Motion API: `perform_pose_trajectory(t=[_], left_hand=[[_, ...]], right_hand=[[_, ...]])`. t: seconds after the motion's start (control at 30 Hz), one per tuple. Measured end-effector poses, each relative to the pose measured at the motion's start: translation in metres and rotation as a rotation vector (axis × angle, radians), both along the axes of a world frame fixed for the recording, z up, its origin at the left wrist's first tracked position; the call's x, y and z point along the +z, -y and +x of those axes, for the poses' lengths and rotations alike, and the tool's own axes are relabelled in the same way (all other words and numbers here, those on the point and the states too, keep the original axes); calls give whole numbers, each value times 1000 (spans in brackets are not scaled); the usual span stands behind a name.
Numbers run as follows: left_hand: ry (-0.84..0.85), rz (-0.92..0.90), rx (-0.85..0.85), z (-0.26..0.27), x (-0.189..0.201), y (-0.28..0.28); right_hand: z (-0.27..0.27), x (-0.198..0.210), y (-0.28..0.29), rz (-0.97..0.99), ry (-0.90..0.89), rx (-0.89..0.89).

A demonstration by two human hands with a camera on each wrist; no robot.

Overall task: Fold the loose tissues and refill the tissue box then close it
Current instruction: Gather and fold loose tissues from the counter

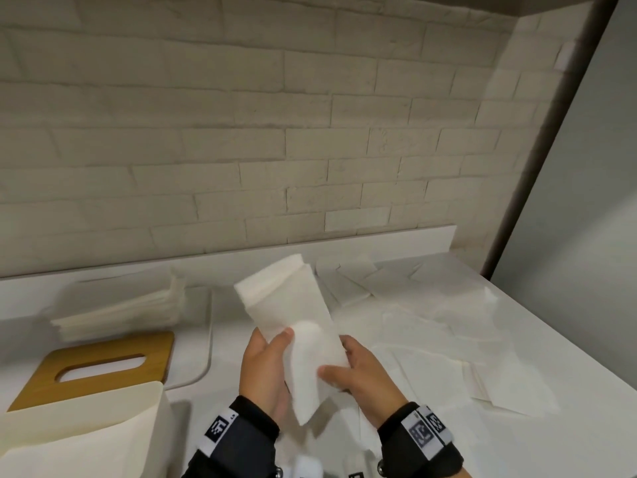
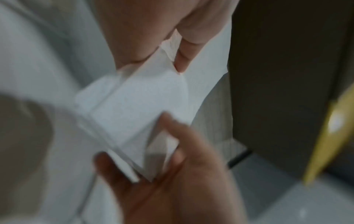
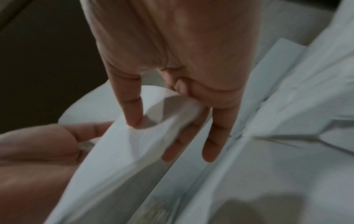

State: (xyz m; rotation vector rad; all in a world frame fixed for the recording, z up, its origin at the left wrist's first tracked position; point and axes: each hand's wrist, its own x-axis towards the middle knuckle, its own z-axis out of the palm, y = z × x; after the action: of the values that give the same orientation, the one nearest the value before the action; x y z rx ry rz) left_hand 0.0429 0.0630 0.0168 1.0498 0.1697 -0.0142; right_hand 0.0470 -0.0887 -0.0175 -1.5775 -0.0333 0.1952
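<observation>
The tissue [image 1: 293, 315] is held up over the counter [image 1: 537, 439], folded into a long strip that leans away toward the wall; its lower end is hidden between the two hands, and both wrist views are blurred, so its folds are hard to read there. The left hand [image 1: 267, 370] grips the strip's left edge, thumb on the front and fingers behind. The right hand [image 1: 358, 369] pinches the right edge, thumb on the front and the other fingers behind the paper; in the right wrist view one fingertip [image 3: 135, 119] presses into the paper while the longer fingers lie under it. Loose tissues [image 1: 444, 326] are spread flat to the right, their edges faint against the white top. At left a stack [image 1: 120, 313] of folded tissues lies near the wall. In front of it rests the wooden lid [image 1: 103, 363] with its slot, and the open box [image 1: 79, 439] is cut off by the lower left corner.
</observation>
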Motion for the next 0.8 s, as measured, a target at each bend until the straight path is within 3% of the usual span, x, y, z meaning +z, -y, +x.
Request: perform_pose_trajectory(t=[0.1,0.17,0.23,0.37,0.47,0.63,0.8], left_hand=[[64,-89,102,6,9,-11],[145,-7,238,12,12,-25],[209,170,232,18,11,-34],[221,620,63,19,-8,-23],[159,586,28,14,-26,-9],[225,541,40,9,-41,-2],[7,457,-128,15,-59,-2]], right_hand=[[-7,0,13,93,-2,-112],[-6,9,28,30,102,-215],[-4,16,44,19,182,-295],[-8,17,55,126,190,-431],[-13,8,55,57,197,-478],[-23,-1,52,108,180,-550],[-28,-21,60,245,89,-650]])
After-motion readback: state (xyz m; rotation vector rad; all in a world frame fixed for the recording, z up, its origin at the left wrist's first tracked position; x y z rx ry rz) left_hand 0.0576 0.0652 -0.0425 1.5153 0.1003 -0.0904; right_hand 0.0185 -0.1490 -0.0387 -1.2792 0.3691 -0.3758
